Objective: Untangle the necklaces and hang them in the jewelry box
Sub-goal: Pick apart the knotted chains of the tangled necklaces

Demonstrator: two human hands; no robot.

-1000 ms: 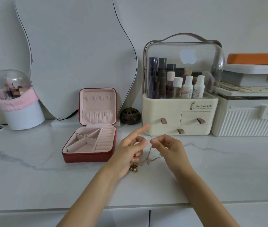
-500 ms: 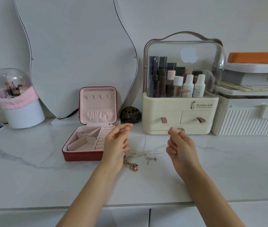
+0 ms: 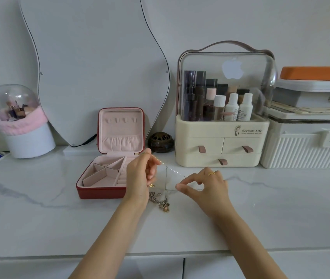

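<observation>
Chain (image 3: pixel 173 170), thin and pale, runs taut across the middle of the frame between two hands, likely stretched so its crossings show up against the white surface (image 3: pixel 39 218). The left hand (image 3: pixel 140 178) pinches one end between thumb and forefinger, raised a little higher; the right hand (image 3: pixel 206 185) pinches the other end the same way, its remaining fingers loosely curled. A second strand drops straight down from the taut line to a knotted clump of necklaces (image 3: pixel 160 201) lying on the surface just below the left hand, so the tangle is judged not yet undone. The jewelry box (image 3: pixel 99 190) stands open at left centre, just beside the left hand, its lid upright, hooks bare and ready for hanging.
</observation>
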